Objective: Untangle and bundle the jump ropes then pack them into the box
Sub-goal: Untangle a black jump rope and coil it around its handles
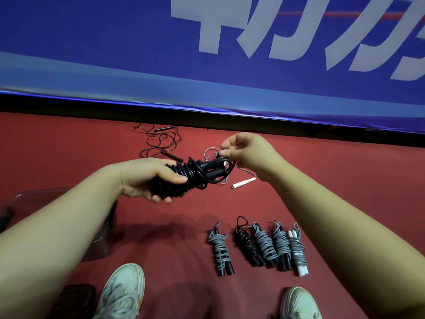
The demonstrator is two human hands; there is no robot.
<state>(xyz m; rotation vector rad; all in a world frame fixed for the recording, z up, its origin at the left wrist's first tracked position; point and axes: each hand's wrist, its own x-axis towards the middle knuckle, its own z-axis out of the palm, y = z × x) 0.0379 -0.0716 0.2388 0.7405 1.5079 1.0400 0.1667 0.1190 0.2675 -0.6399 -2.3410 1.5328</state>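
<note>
My left hand (147, 178) grips a black jump rope bundle (195, 176) wound round its handles, held above the red floor. My right hand (248, 153) pinches the loose end of the black cord at the bundle's right end. Several finished bundles (259, 247), grey and black, lie in a row on the floor in front of me. A loose dark rope (161, 143) sprawls farther off. A grey rope with a white handle (243, 182) lies under my right hand. A clear plastic box (108, 217) stands at the left, mostly behind my left forearm.
A blue banner (207, 54) with white characters hangs along the far side above a black gap. My two white shoes (122, 293) stand at the bottom of the view. A dark flat object (76, 300) lies by the left shoe.
</note>
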